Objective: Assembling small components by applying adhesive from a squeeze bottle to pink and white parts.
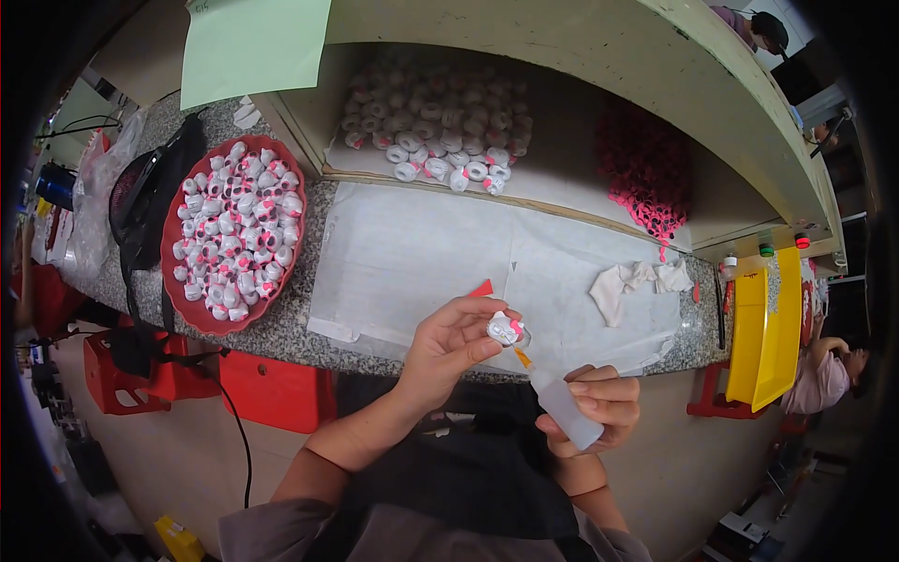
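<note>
The left hand (451,345) pinched 1 small white-and-pink piece (506,329); right-hand fingers (599,401) wrapped the white squeeze bottle (566,405), whose orange nozzle met it. A gentle, steady squeeze seemed wise.

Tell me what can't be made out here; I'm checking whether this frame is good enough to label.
- Small white piece in the left hand: too small, fingers partly cover it.
- Bottle: right hand hides its lower part; contents unseen.
- Pink pile: shelf shadow, single pieces unclear.
- Red tray: its far side blurs toward the rim.
</note>
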The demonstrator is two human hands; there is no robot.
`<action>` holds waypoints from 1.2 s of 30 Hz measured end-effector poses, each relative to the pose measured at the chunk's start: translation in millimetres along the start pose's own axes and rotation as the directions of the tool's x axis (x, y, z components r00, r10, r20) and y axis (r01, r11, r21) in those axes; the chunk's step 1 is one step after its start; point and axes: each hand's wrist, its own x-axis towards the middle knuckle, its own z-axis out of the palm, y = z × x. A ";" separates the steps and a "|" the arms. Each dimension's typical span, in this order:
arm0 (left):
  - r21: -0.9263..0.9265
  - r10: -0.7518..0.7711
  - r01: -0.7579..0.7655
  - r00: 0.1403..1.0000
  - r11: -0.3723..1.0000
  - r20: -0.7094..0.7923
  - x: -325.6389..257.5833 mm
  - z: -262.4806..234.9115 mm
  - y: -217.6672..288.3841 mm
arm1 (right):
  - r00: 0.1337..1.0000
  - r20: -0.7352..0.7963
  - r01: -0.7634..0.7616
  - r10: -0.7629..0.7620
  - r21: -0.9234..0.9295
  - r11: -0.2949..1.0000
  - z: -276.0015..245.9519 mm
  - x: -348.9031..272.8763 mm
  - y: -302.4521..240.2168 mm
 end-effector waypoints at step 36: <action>0.336 0.204 -0.228 0.973 0.914 0.104 0.8 4.0 5.1 | 0.997 -0.042 -0.073 0.071 -0.043 0.996 -1.8 4.4 -5.5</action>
